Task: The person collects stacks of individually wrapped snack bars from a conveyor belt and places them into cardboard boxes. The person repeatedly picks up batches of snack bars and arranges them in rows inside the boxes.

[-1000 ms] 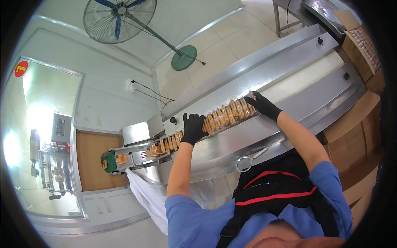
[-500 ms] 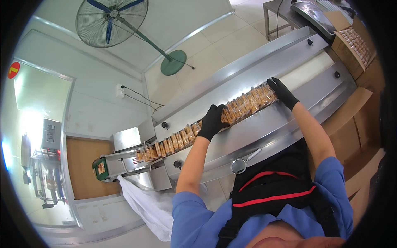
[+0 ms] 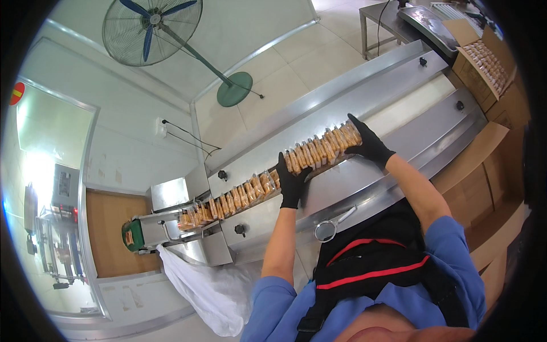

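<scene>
Left hand (image 3: 293, 183), black-gloved, is spread with the thumb apart from the fingers and touches the lower end of a standing row of wrapped snack packets (image 3: 321, 150); right hand (image 3: 371, 146), gloved in the same way, is also wide and curves around the opposite end of the row, at two o'clock from the left one. The row is between them on the conveyor (image 3: 348, 178), its packets set face to face like slices. From the left hand, more packets (image 3: 243, 196) stand in line toward eight o'clock. Between one and two o'clock from the right hand runs the pale belt (image 3: 423, 104), and a round-framed tool (image 3: 326, 231) rests at five o'clock from the left hand. Each packet, I judge, is light, with a rather stiff but breakable content, and the clear film looks slippery, so the middle ones may slide out if the pressure is uneven. It seems best to take hold at both ends, with a gentle and equal squeeze, fingers supporting the far side and thumbs the near side
</scene>
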`<state>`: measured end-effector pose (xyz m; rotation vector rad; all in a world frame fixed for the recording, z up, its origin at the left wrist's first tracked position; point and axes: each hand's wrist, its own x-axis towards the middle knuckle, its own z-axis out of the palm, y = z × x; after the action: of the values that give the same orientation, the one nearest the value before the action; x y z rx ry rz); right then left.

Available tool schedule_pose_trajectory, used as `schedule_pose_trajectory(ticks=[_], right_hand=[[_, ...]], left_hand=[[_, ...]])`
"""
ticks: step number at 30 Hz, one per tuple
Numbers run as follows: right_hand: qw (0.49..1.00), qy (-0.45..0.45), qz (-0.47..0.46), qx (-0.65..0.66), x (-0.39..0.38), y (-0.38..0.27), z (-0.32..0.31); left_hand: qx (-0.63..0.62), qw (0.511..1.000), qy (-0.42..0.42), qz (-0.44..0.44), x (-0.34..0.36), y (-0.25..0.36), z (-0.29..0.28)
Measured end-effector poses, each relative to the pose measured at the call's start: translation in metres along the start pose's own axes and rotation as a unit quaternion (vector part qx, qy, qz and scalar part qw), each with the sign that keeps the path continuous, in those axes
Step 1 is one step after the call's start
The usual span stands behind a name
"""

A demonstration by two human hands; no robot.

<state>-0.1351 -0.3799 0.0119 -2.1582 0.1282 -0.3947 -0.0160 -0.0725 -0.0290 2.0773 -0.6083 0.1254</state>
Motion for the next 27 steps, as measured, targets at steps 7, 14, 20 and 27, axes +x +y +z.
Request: schedule_pose_trajectory(ticks=[7,14,20,27], right_hand=[[0.990,0.000,0.110,-0.094,0.014,-0.076,-0.054],[0.948,-0.101,0.183,-0.242,-0.023,-0.057,-0.054],[0.941,-0.065,0.208,-0.258,-0.036,-0.093,-0.032],[0.946,-0.043,0.218,-0.237,-0.045,-0.081,-0.030]], left_hand=[[-0.056,0.996,-0.024,-0.059,0.032,0.068,-0.053],[0.219,0.932,-0.261,-0.128,0.004,0.115,-0.027],[0.285,0.933,-0.191,-0.107,-0.006,0.147,-0.008],[0.111,0.980,-0.130,-0.099,-0.008,0.120,-0.005]])
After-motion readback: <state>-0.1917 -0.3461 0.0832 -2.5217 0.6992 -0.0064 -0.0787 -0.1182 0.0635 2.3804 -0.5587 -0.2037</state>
